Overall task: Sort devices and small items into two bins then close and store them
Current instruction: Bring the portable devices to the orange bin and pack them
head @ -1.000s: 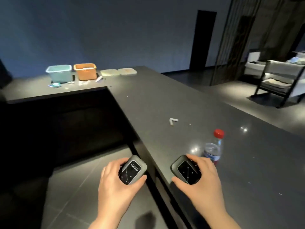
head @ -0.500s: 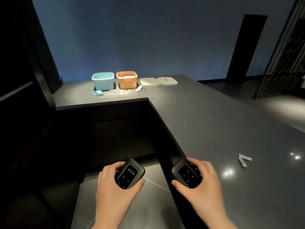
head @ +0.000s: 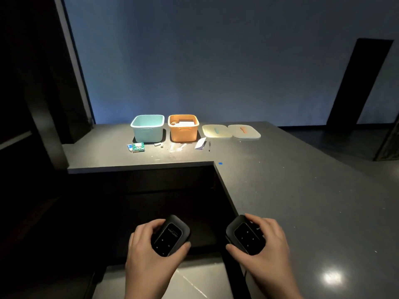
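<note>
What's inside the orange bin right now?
The orange bin holds a pale flat item and something orange-brown near its left wall. Its front wall hides whatever lies lower down. The teal bin beside it shows only its bare inner walls.

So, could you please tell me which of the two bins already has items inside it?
The orange bin, standing right of the teal bin, next to the lids; it holds a white item, while the teal one looks empty.

Dim room; a spot of light falls by the bins [head: 165, 128]; glare on the counter [head: 332, 277]; wide-angle bending at the edges.
</note>
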Motion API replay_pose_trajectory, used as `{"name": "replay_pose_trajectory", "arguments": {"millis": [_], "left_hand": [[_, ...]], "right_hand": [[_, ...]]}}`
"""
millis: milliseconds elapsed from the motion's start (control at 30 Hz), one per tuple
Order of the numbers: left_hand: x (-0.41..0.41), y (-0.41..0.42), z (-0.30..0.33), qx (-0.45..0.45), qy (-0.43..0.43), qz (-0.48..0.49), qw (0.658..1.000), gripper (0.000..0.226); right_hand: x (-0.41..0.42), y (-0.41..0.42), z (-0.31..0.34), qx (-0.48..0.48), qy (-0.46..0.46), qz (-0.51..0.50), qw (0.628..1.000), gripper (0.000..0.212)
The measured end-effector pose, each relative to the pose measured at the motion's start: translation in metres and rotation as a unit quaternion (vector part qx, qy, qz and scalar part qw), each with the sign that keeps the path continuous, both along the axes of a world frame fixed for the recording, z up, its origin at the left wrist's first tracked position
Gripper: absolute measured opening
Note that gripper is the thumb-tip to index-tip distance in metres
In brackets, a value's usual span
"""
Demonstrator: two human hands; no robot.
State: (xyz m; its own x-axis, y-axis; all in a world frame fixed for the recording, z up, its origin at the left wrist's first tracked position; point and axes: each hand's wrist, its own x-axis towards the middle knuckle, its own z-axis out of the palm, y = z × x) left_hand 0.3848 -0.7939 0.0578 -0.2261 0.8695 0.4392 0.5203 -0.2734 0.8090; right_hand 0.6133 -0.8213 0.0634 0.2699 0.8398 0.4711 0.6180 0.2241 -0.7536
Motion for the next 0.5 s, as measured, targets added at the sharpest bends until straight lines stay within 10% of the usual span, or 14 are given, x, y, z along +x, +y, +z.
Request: {"name": "replay_pose_trajectory", "arguments": {"millis": [500], "left_hand": [[-0.067,0.326,0.005,0.037,0.012,-0.013,0.999,0.06]], "right_hand": [[-0.062,0.318,-0.004,0.004,0.005,0.001,1.0,0.076]]}}
